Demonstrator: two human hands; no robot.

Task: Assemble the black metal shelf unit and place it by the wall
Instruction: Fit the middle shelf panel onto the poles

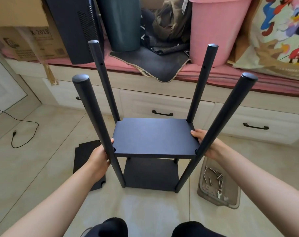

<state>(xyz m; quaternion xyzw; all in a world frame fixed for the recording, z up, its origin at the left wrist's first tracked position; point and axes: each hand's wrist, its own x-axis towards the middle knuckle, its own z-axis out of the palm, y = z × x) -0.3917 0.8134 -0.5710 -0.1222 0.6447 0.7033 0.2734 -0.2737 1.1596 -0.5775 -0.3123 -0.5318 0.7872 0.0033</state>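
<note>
- The shelf unit [150, 151] is stood upright on the tiled floor [51, 134], directly between the two hands and ahead of both forearms.
- The upper board [154, 137] is held level between the hands; the lower board [150, 173] is seen beneath it, near the floor.
- Four black poles [94, 117] are set at the board corners and rise well above both hands.
- The left hand [100, 156] is placed at the left edge of the upper board, just behind the near-left pole. Its thumb is laid on the board top and its fingers are curled under the edge, so the board is gripped.
- The right hand [201, 139] is placed at the right edge of the upper board, partly hidden behind the near-right pole. Its thumb is pressed on the board top; the edge is gripped, though the fingers below cannot be seen.
- Both forearms are extended forward and slightly inward, wrists roughly level with the upper board.
- A spare board [87, 165] is laid flat on the floor below the left forearm.
- A clear tray [217, 185] of screws [213, 175] is set on the floor below the right forearm.
</note>
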